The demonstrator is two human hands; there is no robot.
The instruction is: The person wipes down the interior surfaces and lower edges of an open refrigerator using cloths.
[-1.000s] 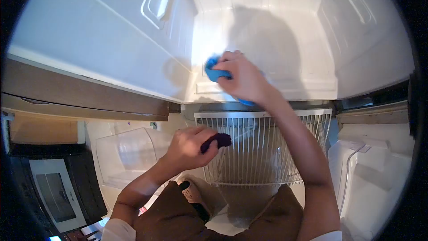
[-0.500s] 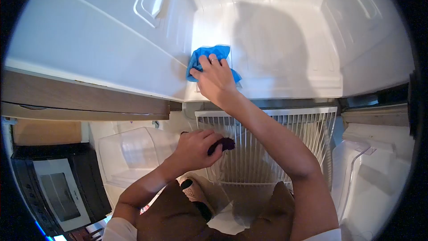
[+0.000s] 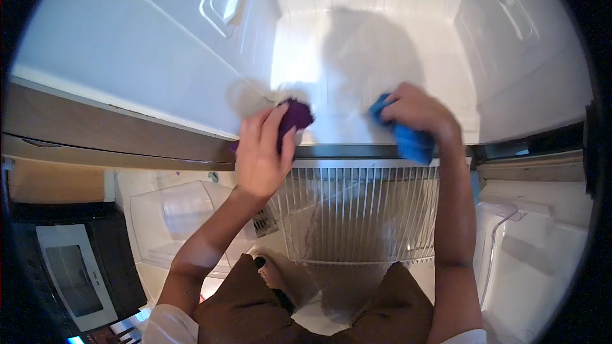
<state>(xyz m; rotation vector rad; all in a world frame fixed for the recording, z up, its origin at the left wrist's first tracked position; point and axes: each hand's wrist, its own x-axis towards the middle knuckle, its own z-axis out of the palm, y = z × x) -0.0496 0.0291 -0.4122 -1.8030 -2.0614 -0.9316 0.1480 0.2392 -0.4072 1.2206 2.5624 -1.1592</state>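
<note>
Left hand (image 3: 260, 156) is gripping purple cloth (image 3: 297, 116) at front left corner of white compartment (image 3: 443, 57). Right hand (image 3: 417, 111) is clutching blue cloth (image 3: 414, 146), lower end overlapping front edge. Wire rack (image 3: 357, 163) is standing below; clear bin (image 3: 171, 223) is sitting left, black-and-silver appliance (image 3: 73, 271) farther left.

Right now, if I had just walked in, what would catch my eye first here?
Probably the bright blue cloth in the right hand, vivid at the front edge of the white refrigerator interior. Next comes the fuzzy dark purple cloth in the left hand, near the interior's front-left corner. Below that edge, the white wire shelf stands out with its many parallel bars.
</note>
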